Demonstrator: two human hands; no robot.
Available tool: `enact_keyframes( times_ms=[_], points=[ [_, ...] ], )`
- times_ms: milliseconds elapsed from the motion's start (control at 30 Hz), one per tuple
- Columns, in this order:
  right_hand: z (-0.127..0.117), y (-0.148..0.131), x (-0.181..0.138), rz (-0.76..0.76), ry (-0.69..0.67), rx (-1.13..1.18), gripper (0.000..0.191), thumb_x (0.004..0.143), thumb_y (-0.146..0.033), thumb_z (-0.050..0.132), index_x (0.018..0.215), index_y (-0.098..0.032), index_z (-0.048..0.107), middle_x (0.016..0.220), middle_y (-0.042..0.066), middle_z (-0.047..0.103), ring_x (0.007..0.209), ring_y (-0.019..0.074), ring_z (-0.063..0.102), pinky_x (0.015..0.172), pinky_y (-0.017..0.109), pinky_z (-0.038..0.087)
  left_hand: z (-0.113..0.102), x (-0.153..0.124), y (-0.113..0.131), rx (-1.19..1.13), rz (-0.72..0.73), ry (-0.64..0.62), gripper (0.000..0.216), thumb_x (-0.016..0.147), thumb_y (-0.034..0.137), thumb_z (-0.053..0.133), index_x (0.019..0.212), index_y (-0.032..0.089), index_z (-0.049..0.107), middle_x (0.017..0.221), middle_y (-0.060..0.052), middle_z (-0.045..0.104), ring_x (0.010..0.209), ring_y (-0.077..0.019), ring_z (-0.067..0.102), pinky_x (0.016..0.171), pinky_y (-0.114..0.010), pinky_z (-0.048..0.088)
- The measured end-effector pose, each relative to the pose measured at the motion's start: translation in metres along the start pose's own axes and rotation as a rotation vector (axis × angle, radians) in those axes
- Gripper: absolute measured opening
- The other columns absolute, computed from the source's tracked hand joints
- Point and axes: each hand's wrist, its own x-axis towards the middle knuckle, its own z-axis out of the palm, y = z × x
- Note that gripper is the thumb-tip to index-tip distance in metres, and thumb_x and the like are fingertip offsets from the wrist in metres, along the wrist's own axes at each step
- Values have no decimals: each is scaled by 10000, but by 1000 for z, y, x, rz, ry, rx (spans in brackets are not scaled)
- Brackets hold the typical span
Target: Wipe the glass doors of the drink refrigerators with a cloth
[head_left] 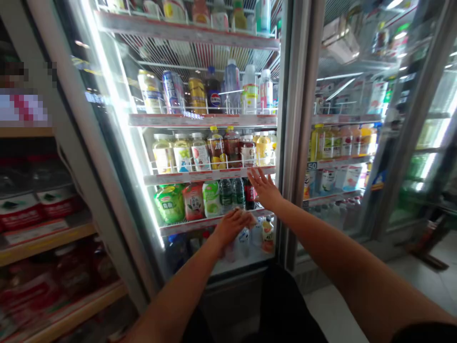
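Observation:
My right hand [264, 190] is open, its fingers spread, in front of the shelf's price strip [200, 176] and a dark bottle with a red label [249, 191]. I cannot tell whether it touches either. Lower and to the left is my left hand [233, 227], with bent, blurred fingers near the edge of the lower shelf [200, 224]. A pale smear shows at its fingertips, too blurred to name. Around the hands stand a green-and-white bottle [211, 199], dark green bottles [232, 193], a red drink pack [193, 202] and a large green pack [169, 205].
The lit drinks fridge [210, 121] holds bottles and cans on several shelves. A metal upright [298, 119] separates it from another glass-fronted fridge [341, 162] on the right. Wooden-edged shelves [46, 243] with red-labelled jars [19, 212] stand to the left. Pale floor [339, 312] shows at lower right.

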Motion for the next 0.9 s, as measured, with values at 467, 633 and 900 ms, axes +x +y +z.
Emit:
enact_keyframes(
  times_ms=[467, 633, 900],
  points=[
    [-1, -1, 0, -4, 20, 18, 1253, 713, -165, 822, 1574, -225, -88, 1645, 94, -39, 1514, 313, -88, 1194, 618, 194, -68, 51, -98, 38, -378, 233, 568, 928, 101, 431, 1451, 322, 461, 1470, 17, 521, 1307, -257, 458, 1000, -430, 398],
    [-4, -2, 1, 9, -7, 6, 1233, 718, -169, 818, 1578, -213, -63, 1643, 95, -38, 1514, 312, -92, 1200, 614, 173, -87, 63, -121, 39, -546, 301, 561, 933, 113, 413, 1452, 321, 463, 1481, 9, 508, 1317, -284, 415, 1013, -458, 376],
    [0, -3, 1, 23, -10, 3, 1214, 721, -161, 810, 1581, -215, -45, 1641, 80, -54, 1513, 294, -104, 1210, 594, 166, -90, 12, -141, 132, -650, 345, 551, 943, 148, 424, 1480, 269, 427, 1492, -37, 496, 1319, -312, 419, 1014, -475, 370]
  ],
)
